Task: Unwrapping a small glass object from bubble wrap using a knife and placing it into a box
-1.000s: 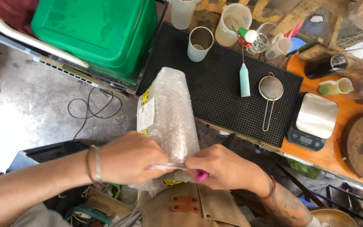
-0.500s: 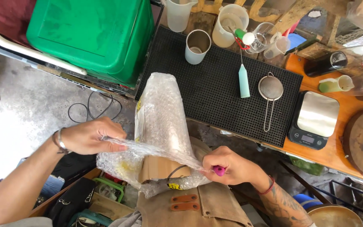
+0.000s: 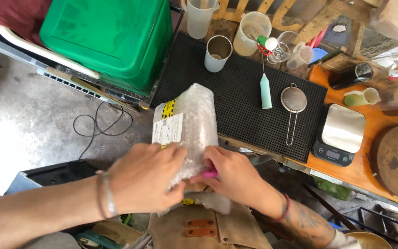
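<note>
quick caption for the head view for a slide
Two hands, left hand and right hand, grip a bubble-wrapped parcel beside a black mat.

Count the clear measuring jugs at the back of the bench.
2: one jug at the mat's back edge, another jug right of it. More may sit hidden in the clutter.

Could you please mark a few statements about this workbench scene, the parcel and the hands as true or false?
1. Both hands grip a parcel wrapped in bubble wrap. True: the left hand and right hand are on its near end.
2. The right hand holds a pink tool. True.
3. The green bin stands on the black mat. False: it stands beside the mat, to its left in the view.
4. The strainer lies on the scale. False: it lies on the black mat, next to the scale.
5. The metal cup lies on its side. False: it stands upright.
</note>
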